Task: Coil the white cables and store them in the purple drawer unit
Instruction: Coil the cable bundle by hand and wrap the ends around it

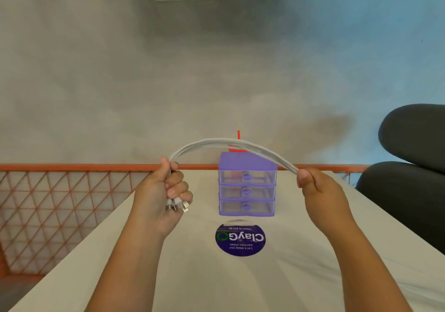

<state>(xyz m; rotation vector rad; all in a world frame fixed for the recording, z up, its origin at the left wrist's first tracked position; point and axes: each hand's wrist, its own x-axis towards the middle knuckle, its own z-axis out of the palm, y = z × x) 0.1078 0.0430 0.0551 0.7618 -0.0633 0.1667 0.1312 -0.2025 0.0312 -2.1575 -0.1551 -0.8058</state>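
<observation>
Gripped in left hand [166, 189], fist curled tight: one end of white cables [212, 142], plugs [179, 206] poking out below the fingers. Clamped in right hand [320, 191]: the other end. Arched between both grips, above purple drawer unit [246, 184] standing just beyond them, drawers closed, on table [301, 251].

Far ends of white cables [231, 142] hidden inside right hand [317, 186]; red item [238, 135] mostly behind purple drawer unit [246, 184]; dark chair [414, 143] cut off at right edge
</observation>
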